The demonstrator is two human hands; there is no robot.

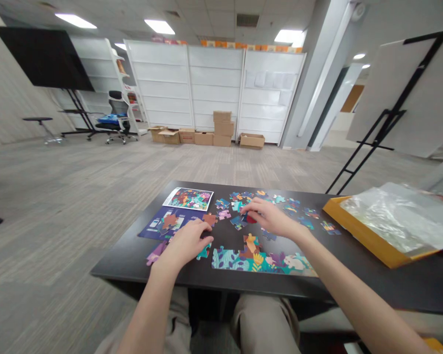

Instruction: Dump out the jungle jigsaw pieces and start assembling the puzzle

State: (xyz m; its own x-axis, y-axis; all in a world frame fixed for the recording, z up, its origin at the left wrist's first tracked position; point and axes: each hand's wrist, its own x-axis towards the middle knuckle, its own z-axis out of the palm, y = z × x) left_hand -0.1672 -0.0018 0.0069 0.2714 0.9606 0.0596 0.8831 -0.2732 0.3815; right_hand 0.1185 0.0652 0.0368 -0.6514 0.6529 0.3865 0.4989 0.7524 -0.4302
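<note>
In the head view, I sit at a dark table (pixel 125 260) with both hands over a jigsaw. My right hand (pixel 266 215) reaches among the loose pieces (pixel 237 206), its thumb and fingertips drawn together on a red piece (pixel 250 219) edged with dark blue; whether that piece is clear of the tabletop I cannot tell. Loose pieces lie around this hand from nine o'clock, over twelve, to three. At six o'clock from it, near the table's front edge, lies the joined strip (pixel 231 260), with an orange and brown piece (pixel 251 243) standing up from it at eleven o'clock; my right forearm covers the strip's far end. My left hand (pixel 188 242) is low, thumb and fingers apart, with a teal piece (pixel 204 252) at four o'clock, a brown piece (pixel 209 220) at one and a purple piece (pixel 155 253) at eight. The picture card (pixel 192 199) lies at twelve o'clock from that hand, the purple sheet (pixel 157 215) at ten. At three o'clock, a clear bag (pixel 398 211) sits on a yellow box (pixel 376 240).
</note>
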